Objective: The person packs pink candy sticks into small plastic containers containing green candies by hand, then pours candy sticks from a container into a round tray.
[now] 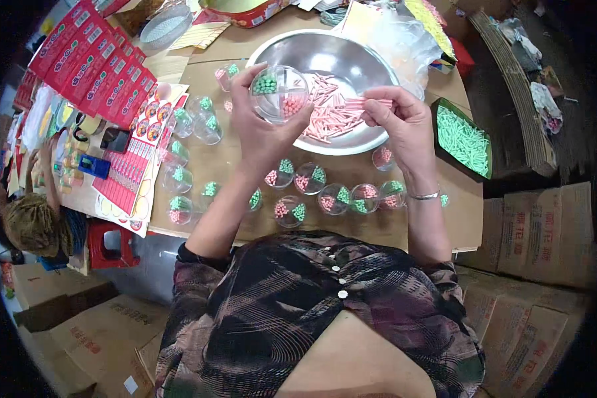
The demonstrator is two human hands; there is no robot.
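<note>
My left hand grips a round clear divided container, tilted so that its compartments face me. Green sticks stand in one compartment and pink sticks in another; the other sections look bare. Pinched in my right hand is a small bundle of pink sticks, held over the large metal bowl. Loose pink sticks lie in that bowl. Below my hands, several clear round containers on the cardboard-covered table hold pink and green sticks.
A dark tray of green sticks stands at the right table edge. Red printed sheets and a blue object lie at left. Another person sits beyond a red stool. Cardboard boxes are stacked at right.
</note>
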